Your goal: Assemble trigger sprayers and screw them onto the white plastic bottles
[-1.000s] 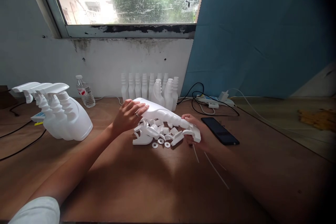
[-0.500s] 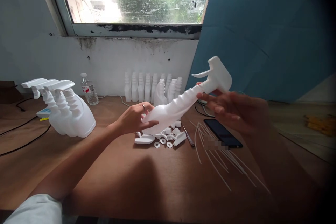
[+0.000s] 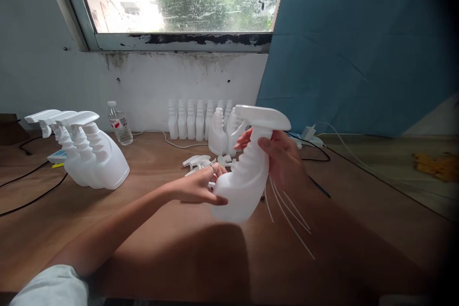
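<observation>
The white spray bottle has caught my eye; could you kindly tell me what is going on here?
A person's left hand grips the white spray bottle by its lower body, while the right hand holds its neck, just under the spray head sitting on top. More bottles with heads stand on the left, headless bottles stand by the wall, and loose white parts lie on the table beyond the left hand.

- Holding a white spray bottle (image 3: 242,196) low on its body with the left hand (image 3: 201,184)
- Gripping its neck with the right hand (image 3: 285,155), just below the spray head (image 3: 263,115)
- Showing loose white parts (image 3: 197,159) beyond the left hand, partly hidden, and thin white tubes (image 3: 291,220) near the right
- Showing, at left on the table (image 3: 158,244), spray bottles with heads fitted (image 3: 107,162), near a clear water bottle (image 3: 121,127)
- Showing headless white bottles (image 3: 191,122) below a window (image 3: 215,0)
</observation>
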{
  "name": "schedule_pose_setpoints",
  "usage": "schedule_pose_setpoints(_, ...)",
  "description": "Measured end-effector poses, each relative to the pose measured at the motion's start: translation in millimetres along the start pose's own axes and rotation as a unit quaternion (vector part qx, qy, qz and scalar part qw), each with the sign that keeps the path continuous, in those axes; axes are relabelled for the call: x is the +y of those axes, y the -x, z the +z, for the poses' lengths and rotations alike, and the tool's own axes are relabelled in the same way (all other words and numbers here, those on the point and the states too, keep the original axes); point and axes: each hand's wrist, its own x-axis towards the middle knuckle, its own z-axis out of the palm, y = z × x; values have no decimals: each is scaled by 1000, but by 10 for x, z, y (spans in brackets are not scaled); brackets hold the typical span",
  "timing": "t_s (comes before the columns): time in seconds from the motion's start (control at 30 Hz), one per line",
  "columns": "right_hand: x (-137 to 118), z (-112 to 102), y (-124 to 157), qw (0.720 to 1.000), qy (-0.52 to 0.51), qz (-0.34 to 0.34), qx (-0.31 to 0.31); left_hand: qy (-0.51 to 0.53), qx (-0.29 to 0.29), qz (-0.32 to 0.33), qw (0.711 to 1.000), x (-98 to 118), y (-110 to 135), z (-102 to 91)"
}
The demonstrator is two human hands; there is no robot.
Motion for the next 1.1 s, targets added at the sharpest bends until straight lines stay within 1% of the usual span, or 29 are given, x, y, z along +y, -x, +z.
schedule_pose_setpoints(0.13,131,129,155,998,-46,8,-37,-56,-55,-2,997,12,6,6)
schedule_pose_setpoints(0.2,179,169,222,996,-58,4,-62,-87,-113,0,990,42,12,-22)
schedule_pose_setpoints(0.27,208,201,272,994,-61,4,-87,-95,-169,4,981,106,39,-94)
schedule_pose_setpoints(0.3,215,216,290,994,-58,3,-92,-98,-182,7,978,154,62,-147)
schedule_pose_setpoints(0.33,219,230,302,994,-52,4,-95,-105,-177,12,979,213,92,-210)
schedule_pose_setpoints(0.4,218,256,313,994,-45,6,-97,-134,-118,40,983,359,159,-343)
schedule_pose_setpoints(0.5,197,289,307,993,-53,15,-105,-166,6,134,977,621,243,-469)
schedule_pose_setpoints(0.6,151,321,298,991,-41,15,-123,-181,128,209,952,872,262,-426)
schedule_pose_setpoints(0.67,122,336,300,991,-16,14,-135,-208,211,228,927,993,246,-342)
schedule_pose_setpoints(0.73,118,337,305,990,1,15,-140,-244,274,239,899,1057,224,-267)
schedule_pose_setpoints(0.8,149,321,310,989,-13,12,-145,-264,298,244,884,1072,210,-226)
schedule_pose_setpoints(0.93,240,289,312,985,-66,28,-155,-250,303,261,882,1044,213,-213)
schedule_pose_setpoints(1.0,247,300,310,987,-67,40,-141,-254,305,269,878,1037,214,-208)
schedule_pose_setpoints(1.1,220,334,310,992,-39,52,-110,-275,308,278,867,1036,204,-188)
